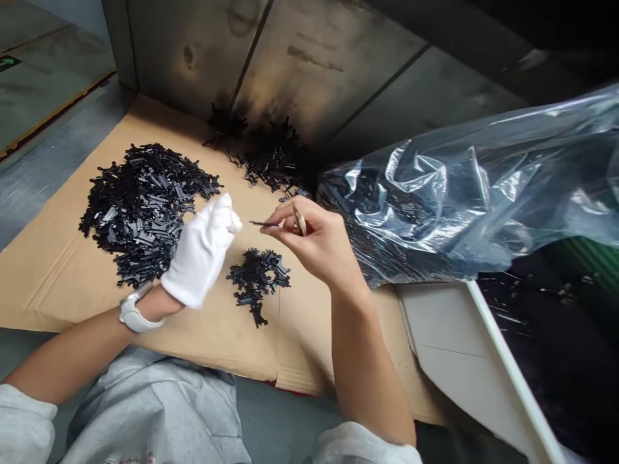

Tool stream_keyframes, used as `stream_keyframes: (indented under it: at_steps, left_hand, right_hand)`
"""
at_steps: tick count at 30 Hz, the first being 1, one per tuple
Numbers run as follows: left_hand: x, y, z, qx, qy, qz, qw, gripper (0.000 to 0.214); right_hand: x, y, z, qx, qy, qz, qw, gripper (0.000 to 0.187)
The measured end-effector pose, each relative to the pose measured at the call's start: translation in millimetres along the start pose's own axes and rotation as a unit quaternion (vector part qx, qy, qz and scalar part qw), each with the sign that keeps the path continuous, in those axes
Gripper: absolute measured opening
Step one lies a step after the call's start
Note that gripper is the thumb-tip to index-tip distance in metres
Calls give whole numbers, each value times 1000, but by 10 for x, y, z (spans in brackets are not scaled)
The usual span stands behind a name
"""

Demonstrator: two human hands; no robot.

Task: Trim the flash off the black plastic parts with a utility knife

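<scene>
My left hand, in a white glove, is closed with its fingertips bunched together; whatever it may hold is hidden. Facing it across a small gap, my bare right hand pinches a thin dark pointed piece between thumb and forefinger. A short brownish stick-like thing also pokes up between the right fingers. Below the two hands lies a small cluster of black plastic parts. Beside the gloved hand, to its left, rises a large heap of similar black parts.
Flattened cardboard covers the work surface. More black parts lie at the back against a stained metal panel. On the right, a clear plastic bag of dark pieces rests near a white box edge.
</scene>
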State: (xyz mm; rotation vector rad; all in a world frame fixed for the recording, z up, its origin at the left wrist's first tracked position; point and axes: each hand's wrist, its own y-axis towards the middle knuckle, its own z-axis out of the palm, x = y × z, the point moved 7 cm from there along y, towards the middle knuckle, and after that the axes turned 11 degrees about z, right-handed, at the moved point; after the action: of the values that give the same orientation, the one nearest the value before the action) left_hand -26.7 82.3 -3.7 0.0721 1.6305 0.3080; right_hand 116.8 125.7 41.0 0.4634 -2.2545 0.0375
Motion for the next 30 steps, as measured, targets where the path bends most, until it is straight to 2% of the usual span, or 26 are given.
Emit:
stream_keyframes:
  at_steps: [2, 4, 6, 8, 11, 13, 15, 18, 20, 22, 26, 30]
  left_hand:
    - [101, -52, 173, 100, -65, -126, 985, 50]
    - [116, -163, 357, 208, -118, -199, 950, 49]
    - [86, -253, 458, 265, -170, -226, 922, 42]
    - [50, -302, 496, 289, -208, -227, 907, 37]
    - [-1, -322, 521, 303, -249, -210, 896, 31]
    - [-14, -283, 501, 272, -251, -192, 909, 26]
    - [-6, -236, 464, 237, -210, -169, 933, 33]
    - [-48, -153, 372, 202, -69, -50, 976, 34]
    - [-109, -135, 314, 182, 5, 45, 982, 17]
    - [-153, -158, 286, 180, 39, 104, 977, 9]
    - [-206, -223, 317, 219, 70, 124, 965, 15]
    - [-277, -230, 361, 232, 34, 124, 964, 10]
  right_hand:
    - [107, -212, -70, -15, -19, -66, 998, 9]
    - [181, -376, -45, -8, -56, -103, 993, 12]
    - [232, -487, -25, -13, -87, -126, 988, 14]
    - [268, -562, -37, -24, -102, -146, 984, 14]
    - [270, -631, -83, -32, -100, -160, 981, 9]
    - [241, -662, -116, -49, -85, -158, 983, 23]
    - [206, -686, -119, -76, -79, -150, 983, 41]
    - [191, -717, -34, -104, -91, -150, 979, 42]
    - [202, -733, 44, -112, -100, -155, 977, 38]
    - [215, -744, 98, -114, -97, -158, 976, 38]
    - [228, -765, 124, -114, -66, -162, 978, 37]
    - [227, -772, 126, -102, -35, -159, 981, 36]
